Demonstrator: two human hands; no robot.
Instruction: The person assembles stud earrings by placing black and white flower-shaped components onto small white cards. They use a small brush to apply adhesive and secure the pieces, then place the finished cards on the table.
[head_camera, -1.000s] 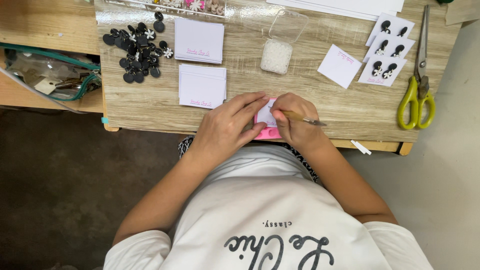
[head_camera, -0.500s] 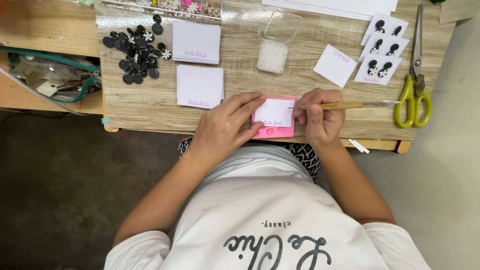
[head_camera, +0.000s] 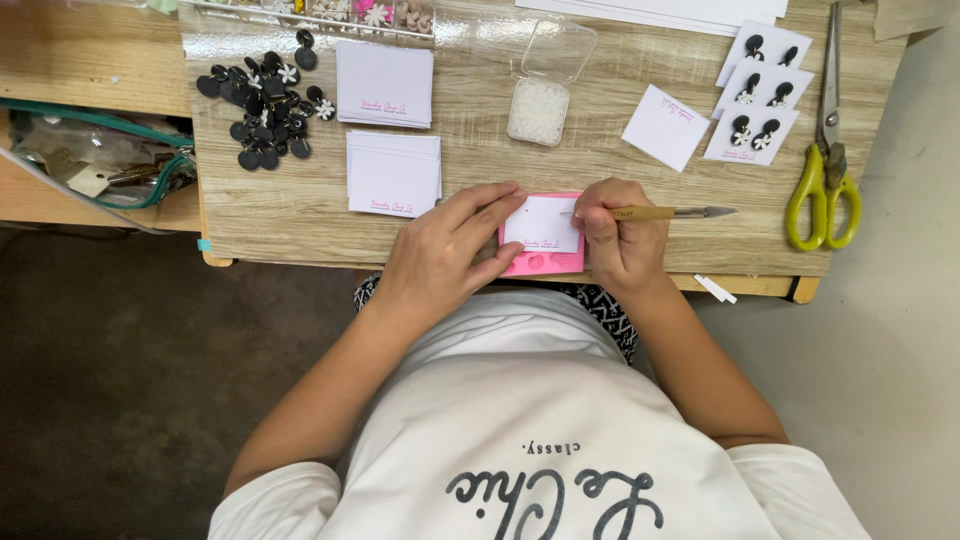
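A small white card (head_camera: 543, 223) lies on a pink mat (head_camera: 545, 262) at the near edge of the wooden table (head_camera: 300, 200). My left hand (head_camera: 445, 255) rests flat beside it, fingertips pressing the card's left edge. My right hand (head_camera: 620, 235) is closed around a thin wooden-handled tool (head_camera: 670, 212), which lies level, its metal tip pointing right, away from the card.
Two stacks of white cards (head_camera: 385, 85) (head_camera: 393, 173) and a pile of black round earrings (head_camera: 262, 100) sit to the left. A clear box of white beads (head_camera: 540, 108), a loose card (head_camera: 665, 126), cards with mounted earrings (head_camera: 755, 105) and green-handled scissors (head_camera: 825, 190) lie to the right.
My hands have drawn apart, uncovering the white card and pink mat. My right hand swung the tool from pointing at the card to lying level, tip to the right.
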